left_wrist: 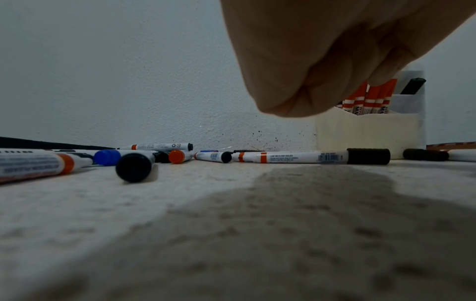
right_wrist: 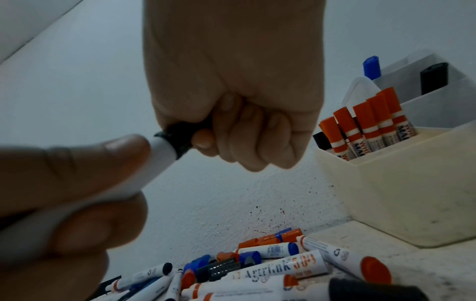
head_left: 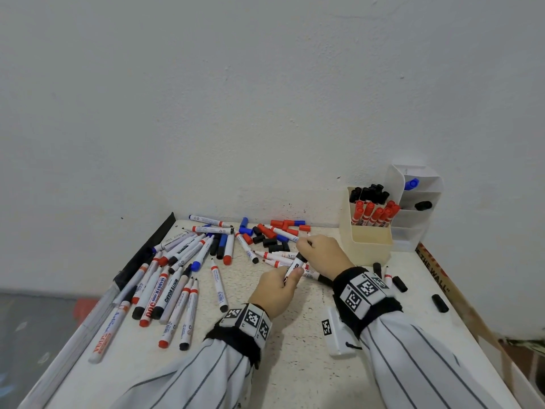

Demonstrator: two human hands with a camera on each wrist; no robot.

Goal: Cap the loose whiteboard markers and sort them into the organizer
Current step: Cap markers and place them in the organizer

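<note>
A speckled white tabletop [head_left: 295, 364] stands against a bare wall. Nearest, the left hand [head_left: 272, 290] clenches its grip round the white barrel of a marker [right_wrist: 159, 154], held just above the tabletop, while the right hand [head_left: 321, 255] pinches the black cap [right_wrist: 185, 136] at its tip. The marker looks light, stiff and smooth; best held mid-barrel, I'd say. Beyond lie loose markers [head_left: 177, 270] and caps [head_left: 271, 240]; farthest right, the organizer [head_left: 368, 240] holds red and black ones.

on the tabletop [head_left: 295, 364] the loose markers [head_left: 177, 276] lie at the left, the loose caps [head_left: 272, 237] behind the hands near the wall, and the organizer [head_left: 370, 243] stands at the far right with markers upright in it.
</note>
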